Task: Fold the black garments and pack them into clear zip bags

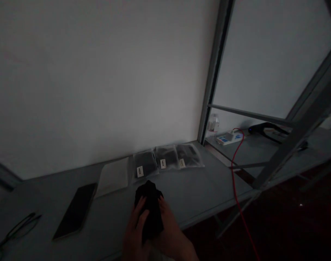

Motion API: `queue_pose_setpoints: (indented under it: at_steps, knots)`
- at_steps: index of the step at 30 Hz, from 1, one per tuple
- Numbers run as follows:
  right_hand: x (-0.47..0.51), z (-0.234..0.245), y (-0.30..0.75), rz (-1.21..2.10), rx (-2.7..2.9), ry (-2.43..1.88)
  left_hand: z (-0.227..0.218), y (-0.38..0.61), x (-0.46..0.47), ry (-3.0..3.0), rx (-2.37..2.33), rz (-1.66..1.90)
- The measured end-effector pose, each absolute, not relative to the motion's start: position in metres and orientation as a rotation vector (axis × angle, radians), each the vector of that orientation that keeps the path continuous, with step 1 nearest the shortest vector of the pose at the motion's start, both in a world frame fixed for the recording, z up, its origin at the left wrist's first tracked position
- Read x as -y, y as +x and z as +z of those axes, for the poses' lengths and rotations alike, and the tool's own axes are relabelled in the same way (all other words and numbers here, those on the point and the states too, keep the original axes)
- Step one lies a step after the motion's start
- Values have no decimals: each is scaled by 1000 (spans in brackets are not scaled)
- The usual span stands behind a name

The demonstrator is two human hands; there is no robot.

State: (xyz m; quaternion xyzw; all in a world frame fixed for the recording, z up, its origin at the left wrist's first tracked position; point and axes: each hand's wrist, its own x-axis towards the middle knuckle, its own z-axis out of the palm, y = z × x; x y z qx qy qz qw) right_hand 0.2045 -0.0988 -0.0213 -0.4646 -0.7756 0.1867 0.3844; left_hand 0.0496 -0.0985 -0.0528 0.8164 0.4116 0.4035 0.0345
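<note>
Between my two hands is a bundle of black cloth (151,214), folded and bunched near the front edge of the grey shelf (187,195). My left hand (135,224) has its fingers over the cloth's left side. From the right, my right hand (169,226) wraps round it, fingertips on the upper right edge. Just beyond lie three clear plastic bags with dark contents and white labels: a left bag (146,164), a middle bag (167,158) and a right bag (189,156). A flat, whitish empty-looking bag (113,177) rests left of them.
A dark phone or tablet (75,210) and eyeglasses (17,228) lie at the left. Past a metal upright (216,69) are a power strip (229,137), a red cable (233,181), a clear bottle (213,123) and a black curved device (269,131). A pale wall stands behind.
</note>
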Motion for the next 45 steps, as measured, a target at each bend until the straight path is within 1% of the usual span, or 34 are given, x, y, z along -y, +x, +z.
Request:
queue_pose_setpoints:
  at_steps: [3, 5, 8, 11, 15, 18, 22, 25, 28, 33, 36, 38, 41, 45]
  knots:
    - [101, -13, 212, 727, 1796, -1120, -60, 43, 99, 2571, -1257, 1141]
    - [102, -13, 215, 857, 1607, -1215, -58, 44, 99, 2605, -1270, 1108]
    - [104, -16, 216, 965, 1395, -1323, -53, 49, 99, 2636, -1315, 1138]
    - [105, -12, 214, 1058, 1363, -1228, -48, 50, 98, 2629, -1364, 1148]
    - [103, -8, 213, 1055, 1371, -1235, -51, 45, 97, 2613, -1263, 1188]
    - [101, -16, 214, 1029, 1385, -1242, -55, 41, 96, 2512, -1302, 1246]
    - [98, -21, 215, 1028, 1383, -1255, -54, 43, 96, 2279, -1373, 1134]
    - [95, -9, 212, 1019, 1403, -1280, -51, 47, 98, 2113, -1406, 1084]
    - [93, 13, 203, 1006, 1419, -1307, -50, 52, 100, 1931, -1495, 1108]
    - [90, 33, 183, 1118, 1288, -1279, -36, 56, 101, 1638, -1561, 1159]
    - [89, 29, 176, 1191, 1229, -1236, -24, 50, 98, 1439, -1529, 1161]
    - [89, 20, 174, 1182, 1232, -1232, -21, 43, 93, 1313, -1566, 1123]
    - [88, 4, 176, 1076, 1291, -1273, -26, 33, 85, 1195, -1672, 1095]
    - [89, -11, 184, 914, 1508, -1303, -29, 30, 83, 1118, -1773, 1099]
